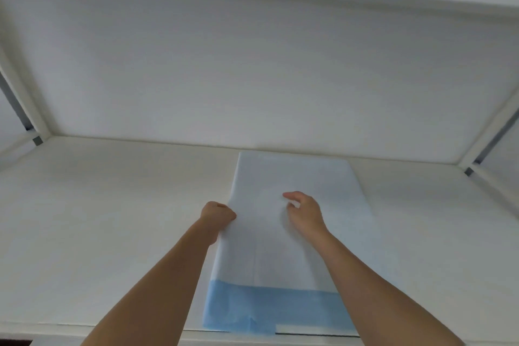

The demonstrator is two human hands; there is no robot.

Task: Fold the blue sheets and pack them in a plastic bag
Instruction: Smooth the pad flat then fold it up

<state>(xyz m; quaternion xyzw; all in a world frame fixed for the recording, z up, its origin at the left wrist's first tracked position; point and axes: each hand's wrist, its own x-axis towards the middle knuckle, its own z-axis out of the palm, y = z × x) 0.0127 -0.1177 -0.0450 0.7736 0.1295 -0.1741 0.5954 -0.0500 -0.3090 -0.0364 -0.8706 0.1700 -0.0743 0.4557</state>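
Observation:
A long blue sheet (295, 174) lies flat on the white table (112, 219), running from the near edge to the back wall. Most of it looks pale; a stronger blue band (266, 309) shows at the near end. My left hand (217, 215) is closed in a fist on the sheet's left edge, about halfway along. My right hand (304, 209) rests on top of the sheet's middle with the fingers curled and pinching the fabric. No plastic bag is in view.
White walls (252, 78) enclose the table at the back and on both sides, with metal frame brackets (469, 171) at the corners. The table's near edge (84, 329) runs along the bottom of the view.

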